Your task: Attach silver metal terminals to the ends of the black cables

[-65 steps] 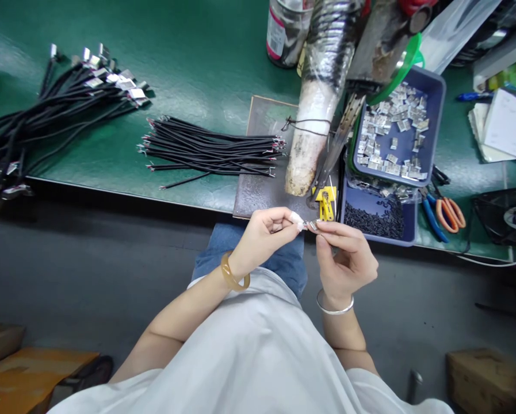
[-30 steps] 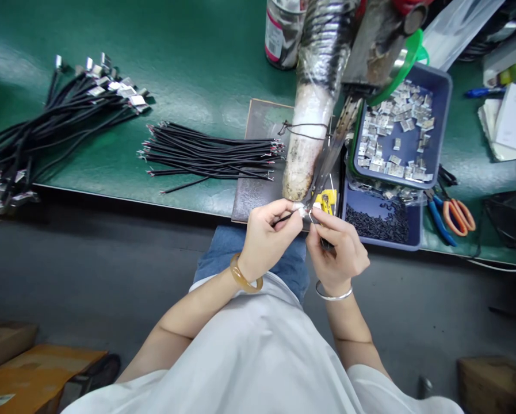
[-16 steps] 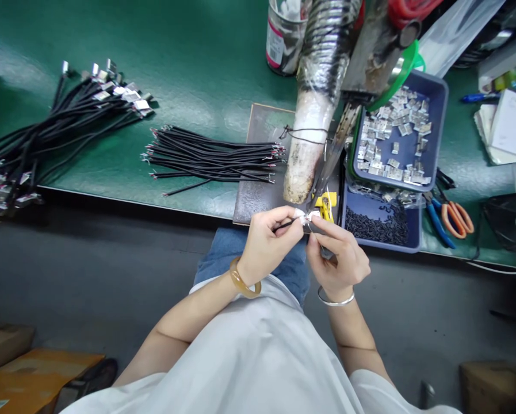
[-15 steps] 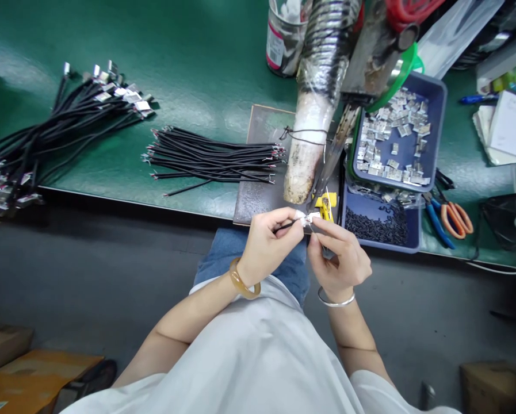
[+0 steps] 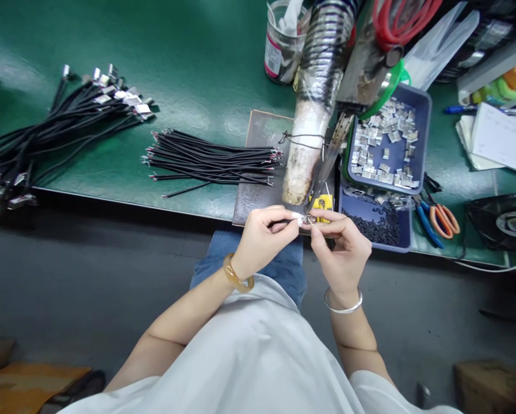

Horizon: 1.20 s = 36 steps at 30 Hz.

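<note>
My left hand (image 5: pixel 268 236) pinches a black cable (image 5: pixel 286 222) close to its end, with the fingers closed. White material covers a left fingertip. Just right of it, my right hand (image 5: pixel 341 241) is closed in a pinch on a thin silvery wire (image 5: pixel 311 221), held against the cable end. Fingers partly hide the small pale piece at this joint. Right above the fingertips comes down the narrow tip of a metal tool (image 5: pixel 324 169). A yellow block (image 5: pixel 322 206) sits behind the right fingers.
A row of black cables (image 5: pixel 214 158) lies left of a taped hose (image 5: pixel 303 135). Cables with metal connectors (image 5: pixel 106 98) are heaped far left. A blue tray (image 5: pixel 424 144) of metal shells stands above a tray of black bits (image 5: pixel 374 227). Pliers (image 5: pixel 428 224) and scissors (image 5: pixel 445 221) lie right.
The view has shifted slightly, so the items on the right appear further left. My right fingers have straightened and come closer over the cable end. My left hand keeps its pinch.
</note>
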Each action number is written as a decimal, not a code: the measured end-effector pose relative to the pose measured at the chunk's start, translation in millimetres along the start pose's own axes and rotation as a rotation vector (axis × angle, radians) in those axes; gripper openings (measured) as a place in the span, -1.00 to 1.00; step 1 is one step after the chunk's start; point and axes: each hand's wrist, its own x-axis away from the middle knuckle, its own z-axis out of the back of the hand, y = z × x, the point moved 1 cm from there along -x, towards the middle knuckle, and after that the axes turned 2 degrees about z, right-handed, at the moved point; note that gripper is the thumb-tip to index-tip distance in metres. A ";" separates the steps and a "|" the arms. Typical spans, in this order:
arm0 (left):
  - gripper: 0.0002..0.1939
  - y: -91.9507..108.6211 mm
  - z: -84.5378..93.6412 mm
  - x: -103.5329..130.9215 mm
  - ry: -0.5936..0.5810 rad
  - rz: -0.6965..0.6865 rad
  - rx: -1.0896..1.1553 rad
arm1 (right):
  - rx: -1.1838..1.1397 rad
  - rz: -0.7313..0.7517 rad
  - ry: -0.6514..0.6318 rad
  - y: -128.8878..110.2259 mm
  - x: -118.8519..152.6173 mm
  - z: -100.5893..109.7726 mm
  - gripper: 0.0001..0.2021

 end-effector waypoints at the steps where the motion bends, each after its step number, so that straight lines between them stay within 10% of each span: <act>1: -0.85 -0.5 -0.1 -1.1 0.006 -0.002 0.002 | -0.011 -0.012 -0.003 0.4 -0.9 -0.2 -0.92; 36: -0.85 9.0 -2.4 -4.7 0.062 -0.109 -0.083 | 0.041 0.049 -0.008 -3.5 -7.4 0.9 -0.88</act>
